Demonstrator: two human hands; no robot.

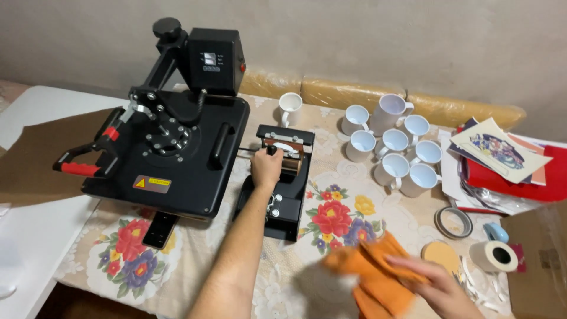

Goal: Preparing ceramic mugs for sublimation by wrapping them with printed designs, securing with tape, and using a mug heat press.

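Room: a plain grey-beige wall (413, 41) rises behind the work area, with a yellow padded seat back wrapped in clear plastic (354, 94) along its foot.
Desk: the desk (331, 195) wears a cream lace cloth printed with red, yellow and blue flowers; a white surface with a brown sheet lies to its left.
Flat press: a large black flat heat press with red-gripped lever (171, 142) stands at the left, a dark phone (159, 230) peeping from under its front edge.
Mug press: a small black mug press with a copper-coloured curved heating sleeve (283, 177) sits at the desk's centre, just right of the flat press.
Left hand: the left hand (266, 168) is closed around the mug press's handle.
Right hand: the right hand (437, 283) grips a bunched orange cloth (378, 272) near the front edge, motion-blurred.
Mugs: a cluster of white ceramic mugs (396, 147) stands behind and to the right.
Papers: a stack of printed sheets and red folders (502, 159) lies at far right.
Small items: a tape roll (453, 221), a white paper roll (493, 255) and a round cork coaster (442, 255) sit near the right hand.
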